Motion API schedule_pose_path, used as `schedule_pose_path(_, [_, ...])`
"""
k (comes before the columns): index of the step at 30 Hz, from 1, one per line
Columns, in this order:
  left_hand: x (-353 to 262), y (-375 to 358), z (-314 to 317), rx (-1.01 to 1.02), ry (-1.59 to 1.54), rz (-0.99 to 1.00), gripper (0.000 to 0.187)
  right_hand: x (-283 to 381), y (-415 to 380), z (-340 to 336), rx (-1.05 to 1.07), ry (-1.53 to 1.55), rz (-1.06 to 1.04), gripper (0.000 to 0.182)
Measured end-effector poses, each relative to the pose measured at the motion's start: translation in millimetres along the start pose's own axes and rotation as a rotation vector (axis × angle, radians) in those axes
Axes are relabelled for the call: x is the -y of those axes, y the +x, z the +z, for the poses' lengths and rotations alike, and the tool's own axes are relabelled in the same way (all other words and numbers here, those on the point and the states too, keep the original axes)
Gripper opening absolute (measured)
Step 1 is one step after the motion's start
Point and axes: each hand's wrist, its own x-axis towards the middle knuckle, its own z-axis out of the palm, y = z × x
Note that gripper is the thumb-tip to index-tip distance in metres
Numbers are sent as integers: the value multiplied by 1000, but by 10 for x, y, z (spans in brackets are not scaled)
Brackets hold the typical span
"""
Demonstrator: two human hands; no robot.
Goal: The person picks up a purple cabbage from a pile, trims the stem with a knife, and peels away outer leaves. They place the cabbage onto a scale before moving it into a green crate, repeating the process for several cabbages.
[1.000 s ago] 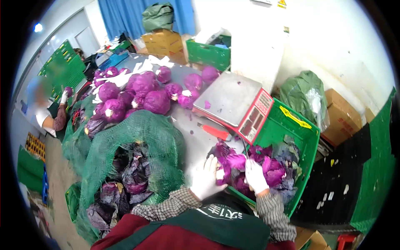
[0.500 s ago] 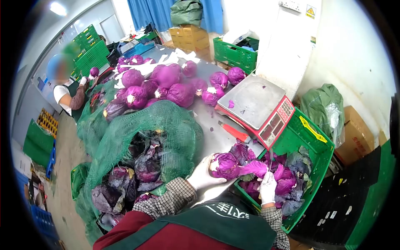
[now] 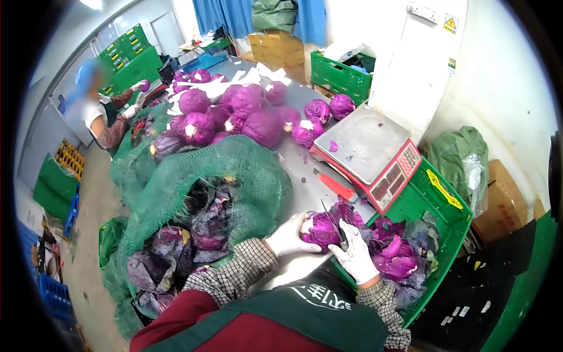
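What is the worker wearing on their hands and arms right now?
Both the left hand and the right hand wear white gloves. The sleeves are a brown-and-cream check with ribbed cuffs, under a red-and-green apron or vest.

The right hand point(image 3: 355, 253), which half a second ago was low over the crate point(image 3: 437, 193) pulling a loose leaf, has come up against the cabbage point(image 3: 319, 229) with a knife point(image 3: 332, 220) blade across it. The left hand point(image 3: 287, 236) has kept the cabbage but turned it, its pale stem now toward the palm. The pulled leaf is gone from the fingers.
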Motion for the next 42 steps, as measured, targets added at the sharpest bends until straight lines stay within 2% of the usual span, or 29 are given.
schedule_pose_path(4, [-108, 29, -65, 69, -139, -27, 95, -82, 56, 77, 1, 46, 3, 47])
schedule_pose_path(7, [83, 69, -4, 53, -98, -7, 96, -37, 50, 73, 18, 34, 17, 41])
schedule_pose_path(8, [234, 121, 50, 87, -157, 31, 97, 78, 49, 37, 43, 254, 184, 33])
schedule_pose_path(10, [88, 65, -6, 43, -91, -10, 98, 48, 20, 57, 53, 165, 65, 26])
schedule_pose_path(12, [170, 105, -1, 53, -111, -1, 98, 213, -18, -11, 156, 205, 177, 21])
schedule_pose_path(13, [184, 118, 15, 63, -123, 3, 97, 149, -66, 79, 56, 177, 23, 19])
schedule_pose_path(16, [-12, 51, -22, 41, -63, -42, 99, 169, -166, -4, -9, 268, 185, 15])
schedule_pose_path(17, [32, 59, 2, 32, -81, -22, 98, 245, -222, -68, -47, 523, 463, 11])
schedule_pose_path(18, [86, 65, 16, 29, -96, -19, 98, 199, -261, -163, -99, 575, 471, 10])
schedule_pose_path(20, [158, 86, 21, 18, -130, -2, 98, 97, -351, -407, -221, 552, 684, 13])
schedule_pose_path(22, [142, 79, 7, 19, -147, -10, 97, -237, -519, -578, -342, 558, 724, 16])
schedule_pose_path(23, [156, 82, 22, 21, -145, -6, 97, -540, -613, -605, -329, 325, 623, 21])
schedule_pose_path(24, [122, 78, 34, 28, -145, -2, 97, -697, -628, -532, -356, -95, 394, 29])
schedule_pose_path(25, [51, 83, -1, 38, -78, 4, 97, -798, -724, -486, -350, 40, 403, 38])
schedule_pose_path(26, [10, 105, -7, 22, -60, 8, 98, -547, -568, -414, -341, 179, 406, 48])
schedule_pose_path(27, [-4, 88, -2, 11, -41, 1, 98, -448, -457, -270, -326, 261, 305, 53])
schedule_pose_path(28, [-8, 47, 8, 4, -21, -10, 98, -226, -316, -187, -208, 165, 275, 51])
schedule_pose_path(29, [-22, 36, 2, 1, 12, 8, 99, 122, -153, -146, -133, 51, 132, 50])
schedule_pose_path(30, [-34, 45, 1, 13, 38, 11, 99, 192, -58, -14, -116, 49, 0, 49])
schedule_pose_path(32, [-41, 48, -9, 25, 99, 9, 99, 306, 37, 174, -79, -109, -84, 51])
schedule_pose_path(33, [49, 85, 28, -17, 74, 90, 98, 286, 9, 270, -70, -75, -27, 53])
schedule_pose_path(34, [77, 71, 31, 5, 71, 32, 96, 315, 6, 287, -78, -67, -2, 51])
schedule_pose_path(36, [31, 46, 42, -46, 80, 78, 93, 349, 9, 283, -78, -56, 33, 48])
schedule_pose_path(39, [-156, 19, -76, 57, 7, -1, 97, 278, 3, 325, -117, -166, -69, 39])
schedule_pose_path(40, [-207, 2, -131, 81, -19, -17, 98, 275, 26, 313, -79, -170, -37, 34])
schedule_pose_path(41, [71, 29, 58, -71, 114, 77, 96, 269, 48, 281, -40, -171, -7, 30])
schedule_pose_path(42, [6, 20, 36, -77, 114, 89, 95, 256, 53, 259, 1, -173, 26, 25])
